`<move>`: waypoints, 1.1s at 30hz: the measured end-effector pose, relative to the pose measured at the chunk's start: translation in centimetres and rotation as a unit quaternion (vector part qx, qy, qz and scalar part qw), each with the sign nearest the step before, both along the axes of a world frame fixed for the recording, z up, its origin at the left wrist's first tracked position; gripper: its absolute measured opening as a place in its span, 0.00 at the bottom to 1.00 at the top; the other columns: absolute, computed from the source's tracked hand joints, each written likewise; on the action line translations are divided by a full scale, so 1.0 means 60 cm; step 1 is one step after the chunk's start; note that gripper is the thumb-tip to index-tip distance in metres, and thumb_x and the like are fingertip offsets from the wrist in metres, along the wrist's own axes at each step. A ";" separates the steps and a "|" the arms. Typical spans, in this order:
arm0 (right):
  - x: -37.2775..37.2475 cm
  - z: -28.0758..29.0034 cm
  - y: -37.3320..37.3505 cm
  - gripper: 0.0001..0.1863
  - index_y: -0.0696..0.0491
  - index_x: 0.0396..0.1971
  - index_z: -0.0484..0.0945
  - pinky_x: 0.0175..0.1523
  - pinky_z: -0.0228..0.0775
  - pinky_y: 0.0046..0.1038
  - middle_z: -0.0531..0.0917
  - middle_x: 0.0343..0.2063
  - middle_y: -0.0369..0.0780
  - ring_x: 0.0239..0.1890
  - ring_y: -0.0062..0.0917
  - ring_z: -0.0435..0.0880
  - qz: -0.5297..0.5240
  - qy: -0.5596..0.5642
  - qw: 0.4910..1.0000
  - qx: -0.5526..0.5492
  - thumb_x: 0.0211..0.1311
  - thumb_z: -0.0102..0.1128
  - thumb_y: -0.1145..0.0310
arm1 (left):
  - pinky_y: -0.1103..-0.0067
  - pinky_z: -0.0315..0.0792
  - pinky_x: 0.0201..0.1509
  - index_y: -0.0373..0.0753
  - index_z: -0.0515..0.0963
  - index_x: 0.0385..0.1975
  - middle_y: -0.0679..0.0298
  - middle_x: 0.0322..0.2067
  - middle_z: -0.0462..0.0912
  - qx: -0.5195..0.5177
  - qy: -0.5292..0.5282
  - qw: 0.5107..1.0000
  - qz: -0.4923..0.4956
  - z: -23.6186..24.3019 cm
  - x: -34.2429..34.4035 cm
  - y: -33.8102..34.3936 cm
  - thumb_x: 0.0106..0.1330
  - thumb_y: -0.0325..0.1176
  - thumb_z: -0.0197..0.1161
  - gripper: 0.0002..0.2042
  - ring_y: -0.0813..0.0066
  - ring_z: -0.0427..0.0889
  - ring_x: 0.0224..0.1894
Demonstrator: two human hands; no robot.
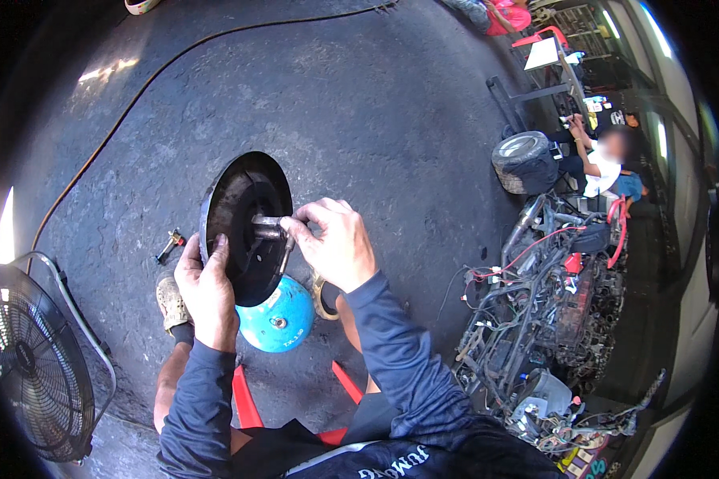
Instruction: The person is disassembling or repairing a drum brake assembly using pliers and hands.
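A black, round, dish-shaped metal part [244, 191] is held tilted up in front of me. My left hand [206, 281] grips its near left rim, thumb on the inner face. From its centre a short metal cylinder [268, 227] sticks out toward the right, with a thin metal rod [286, 257] hanging beside it. The fingers of my right hand [334, 239] are pinched on the cylinder's outer end. Below the dish, a blue round metal object [284, 323] with a small fitting at its middle sits on the floor. Next to it shows part of a tan ring [321, 299].
A small red-and-brass tool [170, 246] lies by my shoe [170, 302]. A large black fan [36, 363] stands at left, and a hose [120, 120] crosses the floor. At right are engine parts with wiring [543, 295], a wheel [526, 162] and a seated person [603, 164].
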State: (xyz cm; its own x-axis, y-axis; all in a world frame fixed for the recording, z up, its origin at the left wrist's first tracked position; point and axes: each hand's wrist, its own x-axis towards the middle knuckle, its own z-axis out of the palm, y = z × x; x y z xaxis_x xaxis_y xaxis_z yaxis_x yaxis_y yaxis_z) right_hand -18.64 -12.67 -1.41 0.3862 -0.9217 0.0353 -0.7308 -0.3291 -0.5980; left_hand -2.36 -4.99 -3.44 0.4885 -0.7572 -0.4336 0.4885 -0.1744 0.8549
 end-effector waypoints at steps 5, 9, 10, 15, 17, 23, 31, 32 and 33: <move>0.002 -0.009 -0.002 0.08 0.57 0.28 0.79 0.38 0.71 0.34 0.80 0.25 0.42 0.29 0.34 0.79 0.023 -0.026 0.999 -0.032 0.53 0.64 0.67 | 0.83 0.71 0.44 0.29 0.75 0.41 0.60 0.36 0.81 -0.006 0.011 1.000 0.011 -0.002 0.001 0.000 0.63 0.25 0.58 0.09 0.79 0.78 0.36; 0.000 0.000 0.002 0.08 0.58 0.28 0.79 0.34 0.72 0.30 0.80 0.25 0.42 0.28 0.29 0.81 -0.012 -0.061 0.996 0.063 0.52 0.65 0.70 | 0.83 0.71 0.45 0.29 0.75 0.42 0.60 0.38 0.81 0.005 -0.001 1.000 -0.003 -0.001 0.000 0.002 0.63 0.25 0.58 0.10 0.78 0.78 0.37; 0.002 0.000 0.003 0.08 0.58 0.28 0.79 0.33 0.72 0.29 0.80 0.25 0.42 0.28 0.28 0.81 -0.033 -0.075 0.992 0.096 0.51 0.65 0.70 | 0.83 0.71 0.45 0.29 0.75 0.42 0.60 0.38 0.81 0.005 -0.001 1.000 -0.003 -0.004 0.001 0.004 0.63 0.25 0.58 0.10 0.78 0.78 0.37; 0.004 -0.002 0.006 0.08 0.56 0.25 0.77 0.43 0.68 0.36 0.80 0.26 0.44 0.33 0.38 0.78 -0.054 -0.086 0.991 0.090 0.50 0.64 0.68 | 0.81 0.69 0.50 0.31 0.74 0.47 0.61 0.41 0.81 0.003 0.010 1.000 -0.024 -0.022 0.000 0.007 0.63 0.27 0.57 0.13 0.76 0.78 0.41; 0.006 0.006 0.006 0.08 0.56 0.25 0.78 0.42 0.68 0.37 0.80 0.26 0.44 0.33 0.39 0.78 -0.044 -0.058 0.995 0.070 0.52 0.64 0.66 | 0.82 0.70 0.48 0.29 0.74 0.45 0.60 0.40 0.81 -0.004 0.006 1.000 -0.011 -0.015 0.002 0.004 0.63 0.26 0.58 0.12 0.77 0.78 0.39; 0.003 0.003 0.003 0.08 0.55 0.24 0.78 0.41 0.67 0.38 0.79 0.26 0.44 0.32 0.39 0.77 -0.004 -0.023 1.000 -0.006 0.52 0.63 0.67 | 0.84 0.70 0.45 0.28 0.75 0.42 0.59 0.37 0.81 0.004 0.007 1.000 0.024 -0.003 -0.001 -0.001 0.62 0.25 0.59 0.10 0.78 0.78 0.37; 0.002 0.002 0.004 0.08 0.59 0.27 0.79 0.32 0.72 0.29 0.80 0.26 0.42 0.28 0.30 0.81 -0.028 -0.055 0.996 0.064 0.49 0.66 0.71 | 0.85 0.70 0.43 0.30 0.76 0.40 0.62 0.35 0.81 -0.007 -0.006 1.000 -0.010 -0.001 0.001 0.001 0.63 0.26 0.58 0.09 0.81 0.77 0.35; 0.003 0.003 0.005 0.08 0.59 0.27 0.79 0.32 0.72 0.28 0.80 0.26 0.42 0.28 0.29 0.82 -0.042 -0.055 0.993 0.096 0.49 0.66 0.72 | 0.85 0.70 0.43 0.30 0.76 0.40 0.63 0.35 0.81 -0.004 -0.013 1.000 -0.013 -0.001 0.001 0.002 0.63 0.26 0.58 0.09 0.81 0.77 0.35; 0.005 0.003 0.006 0.08 0.59 0.27 0.79 0.32 0.72 0.28 0.80 0.26 0.42 0.28 0.29 0.82 -0.042 -0.056 0.993 0.097 0.49 0.66 0.72 | 0.85 0.70 0.43 0.30 0.76 0.40 0.63 0.35 0.81 -0.001 -0.019 1.000 -0.017 0.000 0.001 0.003 0.63 0.26 0.58 0.08 0.82 0.76 0.35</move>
State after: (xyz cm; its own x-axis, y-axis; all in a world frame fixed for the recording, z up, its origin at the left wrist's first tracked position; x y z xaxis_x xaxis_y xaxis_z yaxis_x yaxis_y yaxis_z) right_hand -18.37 -12.29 -1.22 0.3117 -0.9442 -0.1068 -0.6762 -0.1414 -0.7230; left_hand -2.32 -4.81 -3.46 0.4791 -0.7741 -0.4137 0.4487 -0.1891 0.8734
